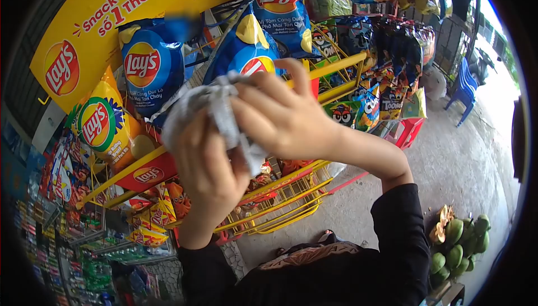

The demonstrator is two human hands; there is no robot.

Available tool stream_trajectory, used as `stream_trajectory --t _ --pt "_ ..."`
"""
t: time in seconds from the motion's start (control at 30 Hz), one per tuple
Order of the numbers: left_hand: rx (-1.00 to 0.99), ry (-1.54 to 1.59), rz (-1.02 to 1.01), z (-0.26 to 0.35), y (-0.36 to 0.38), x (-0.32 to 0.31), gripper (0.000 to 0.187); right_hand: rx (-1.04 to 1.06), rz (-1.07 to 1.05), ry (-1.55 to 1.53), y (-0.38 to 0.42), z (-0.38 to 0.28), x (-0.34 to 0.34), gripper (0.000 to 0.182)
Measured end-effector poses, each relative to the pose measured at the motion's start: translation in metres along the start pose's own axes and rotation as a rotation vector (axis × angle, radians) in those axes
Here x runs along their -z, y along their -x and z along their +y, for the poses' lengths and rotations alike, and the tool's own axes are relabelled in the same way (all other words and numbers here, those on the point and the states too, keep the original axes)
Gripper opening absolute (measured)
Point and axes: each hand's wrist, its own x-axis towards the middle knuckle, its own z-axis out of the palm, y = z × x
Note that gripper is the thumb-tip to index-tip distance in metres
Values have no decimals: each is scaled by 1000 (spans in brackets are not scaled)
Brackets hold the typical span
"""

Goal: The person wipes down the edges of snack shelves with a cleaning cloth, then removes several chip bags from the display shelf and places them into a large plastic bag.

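A crumpled grey-white cloth (190,107) is bunched between my two hands, in front of the chip bags. My left hand (210,163) is closed on its lower side, fingers pointing up. From the right, my right hand (280,115) grips the other side of the cloth, with one finger lifted away. Directly behind the cloth stands a blue Lay's bag (238,48), partly hidden by it. Another blue Lay's bag (151,65) is to the left, and a yellow Lay's bag (101,118) leans below that one.
A yellow wire snack rack (291,216) stands before me, topped by a yellow Lay's sign (112,14). Small snack packets hang at the right. Green coconuts (457,244) lie on the concrete floor (443,166), and a blue plastic chair (464,90) stands farther back.
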Motion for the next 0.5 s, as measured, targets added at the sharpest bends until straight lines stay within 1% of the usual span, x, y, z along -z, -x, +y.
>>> stream_trajectory --t 0.03,0.1,0.3,0.4,0.47,0.5 --pt "-4 32 -36 4 -3 -7 39 -13 6 5 6 10 4 26" --pt "-17 29 -45 13 -9 -23 38 -68 -95 -12 12 26 17 28" --pt "-10 -22 110 37 -35 -72 30 -141 -215 -6 28 59 44 32" --pt "10 -53 109 52 -45 -87 31 -160 -262 26 35 74 57 35" --pt "50 14 73 65 -54 -95 31 -170 -274 54 42 85 63 38" --pt "32 -1 102 68 -58 -100 30 -173 -276 66 46 89 66 40"
